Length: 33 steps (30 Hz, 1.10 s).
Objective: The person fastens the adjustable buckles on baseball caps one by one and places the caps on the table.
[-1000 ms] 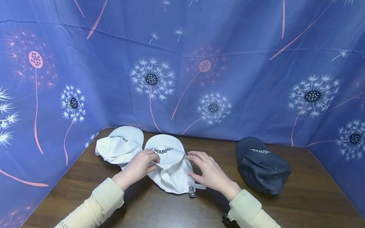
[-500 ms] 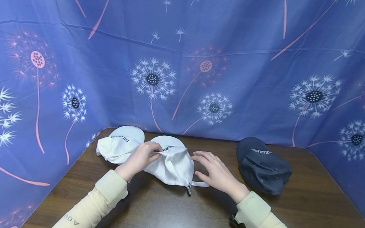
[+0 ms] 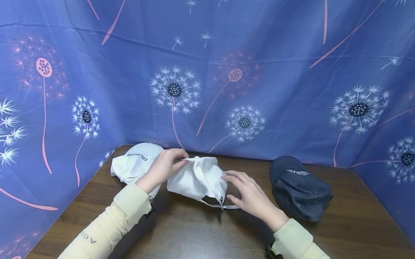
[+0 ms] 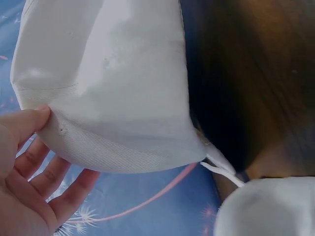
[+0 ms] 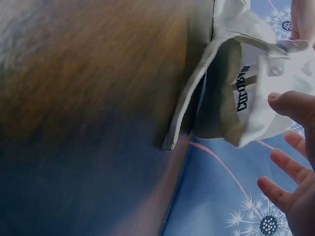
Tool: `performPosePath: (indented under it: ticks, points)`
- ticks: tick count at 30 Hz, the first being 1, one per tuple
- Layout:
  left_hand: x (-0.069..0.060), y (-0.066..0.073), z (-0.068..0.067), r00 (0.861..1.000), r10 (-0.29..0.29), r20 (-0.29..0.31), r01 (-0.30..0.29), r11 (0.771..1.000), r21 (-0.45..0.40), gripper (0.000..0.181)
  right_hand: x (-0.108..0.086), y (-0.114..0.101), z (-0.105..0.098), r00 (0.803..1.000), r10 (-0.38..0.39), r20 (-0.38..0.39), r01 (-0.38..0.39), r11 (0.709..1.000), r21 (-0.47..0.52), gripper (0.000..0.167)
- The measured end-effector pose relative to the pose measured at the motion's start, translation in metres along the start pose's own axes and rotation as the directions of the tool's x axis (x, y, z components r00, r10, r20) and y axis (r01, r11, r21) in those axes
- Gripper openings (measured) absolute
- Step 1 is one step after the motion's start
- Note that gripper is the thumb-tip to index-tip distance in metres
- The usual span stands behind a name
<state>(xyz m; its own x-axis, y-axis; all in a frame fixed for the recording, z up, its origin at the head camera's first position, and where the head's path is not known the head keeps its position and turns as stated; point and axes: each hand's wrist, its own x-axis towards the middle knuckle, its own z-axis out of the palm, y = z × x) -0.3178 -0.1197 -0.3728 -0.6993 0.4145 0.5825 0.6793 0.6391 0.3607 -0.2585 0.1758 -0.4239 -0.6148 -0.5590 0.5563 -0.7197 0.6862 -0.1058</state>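
Note:
My left hand [image 3: 163,167] pinches the edge of a white baseball cap [image 3: 195,179] between thumb and fingers, tilting it up off the table. In the left wrist view the thumb of that left hand [image 4: 24,167] lies on the cap's pale cloth [image 4: 118,88]. The back strap with its metal buckle [image 3: 221,202] hangs toward me. My right hand [image 3: 251,192] is at the cap's right side with its fingers loosely spread; whether the fingertips touch the cloth is unclear. Through the cap's back opening, the right wrist view shows black lettering [image 5: 242,91] and the right hand [image 5: 298,167].
A second white cap [image 3: 133,163], lettered COLORADO, lies at the back left, partly behind my left hand. A dark cap [image 3: 299,191] rests on the right of the brown wooden table [image 3: 198,242]. A blue dandelion-print cloth [image 3: 291,91] hangs behind the table.
My left hand has raised the cap's front edge, so its brim and lettering are now out of sight in the head view and the back opening shows. My right hand has shifted slightly right.

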Motion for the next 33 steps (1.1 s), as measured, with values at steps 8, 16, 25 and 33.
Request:
performPosePath:
  ticks: [8, 16, 25, 33]
  points:
    - [0.013, 0.013, -0.008, 0.999, -0.041, -0.001, 0.041, 0.997, -0.073, 0.003, -0.001, 0.000, 0.000, 0.997, 0.004, -0.075, -0.001, 0.999, 0.040, 0.071]
    - [0.020, 0.027, -0.017, 0.994, -0.106, 0.037, 0.112, 0.974, -0.195, 0.004, 0.002, 0.000, -0.001, 0.987, -0.027, -0.159, 0.032, 0.999, 0.033, 0.073]
    - [0.025, 0.042, -0.020, 0.994, -0.096, 0.045, 0.105, 0.953, -0.285, 0.004, 0.008, -0.002, -0.014, 0.861, -0.163, -0.481, 0.207, 0.978, 0.039, 0.035]
    - [0.027, 0.047, -0.022, 0.971, -0.188, 0.148, 0.229, 0.907, -0.353, 0.008, 0.016, -0.010, -0.041, 0.777, -0.157, -0.610, 0.252, 0.965, 0.073, 0.014]
